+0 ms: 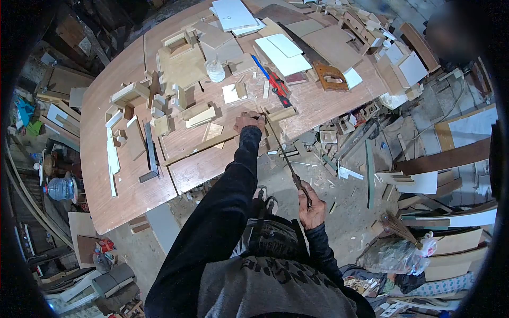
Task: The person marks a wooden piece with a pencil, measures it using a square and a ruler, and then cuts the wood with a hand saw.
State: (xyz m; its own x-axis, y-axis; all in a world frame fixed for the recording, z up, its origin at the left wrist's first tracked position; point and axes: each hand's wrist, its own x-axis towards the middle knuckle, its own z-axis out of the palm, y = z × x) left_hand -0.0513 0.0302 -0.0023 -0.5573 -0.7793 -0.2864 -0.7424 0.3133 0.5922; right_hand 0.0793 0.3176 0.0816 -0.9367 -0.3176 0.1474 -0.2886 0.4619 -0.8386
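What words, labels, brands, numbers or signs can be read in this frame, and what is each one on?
Grey shirt: large dark letters, perhaps "ANG…"; folds break up the rest.
Same shirt, nearer the hem: smaller print, too unclear to read with confidence.
White panel at the table's far edge: one small mark, too small to read.
Nothing else is legible.

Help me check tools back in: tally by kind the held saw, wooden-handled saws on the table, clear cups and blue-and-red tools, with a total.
Held saw: 1
Wooden-handled saw: 1
Clear cup: 1
Blue-and-red tool: 1
Total: 4
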